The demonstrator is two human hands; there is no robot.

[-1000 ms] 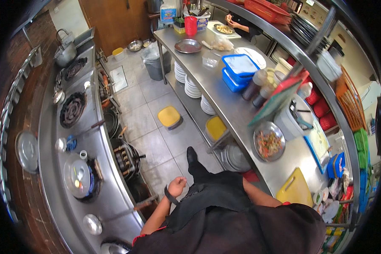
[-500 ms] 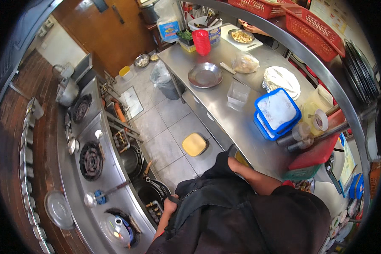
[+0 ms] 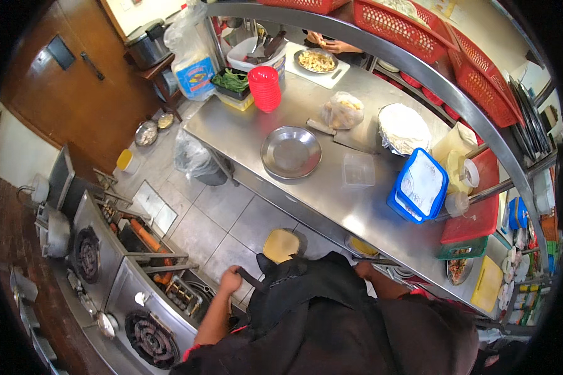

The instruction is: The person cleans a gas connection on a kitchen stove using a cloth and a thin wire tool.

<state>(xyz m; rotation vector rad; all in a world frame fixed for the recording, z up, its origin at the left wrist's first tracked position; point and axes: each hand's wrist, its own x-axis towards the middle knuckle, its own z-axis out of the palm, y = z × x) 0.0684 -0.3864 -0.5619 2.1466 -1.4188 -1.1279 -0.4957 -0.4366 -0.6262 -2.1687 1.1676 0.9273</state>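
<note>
With the left hand [image 3: 230, 280] curled at the end of a black strap [image 3: 251, 280], lower centre of frame, cannot tell whether it pinches it. Right hand [image 3: 364, 270] lies right of the apron [image 3: 313, 300], partly hidden; grip cannot be told. 1 yellow-lidded tub [image 3: 281, 244] on floor [image 3: 238, 219], centre; 1 steel plate [image 3: 291, 152] on counter [image 3: 319, 197], above it.

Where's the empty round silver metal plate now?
In the head view, the empty round silver metal plate is just above centre on the steel table, left of the clear plastic box, with stacked red plastic cups behind it.
</note>
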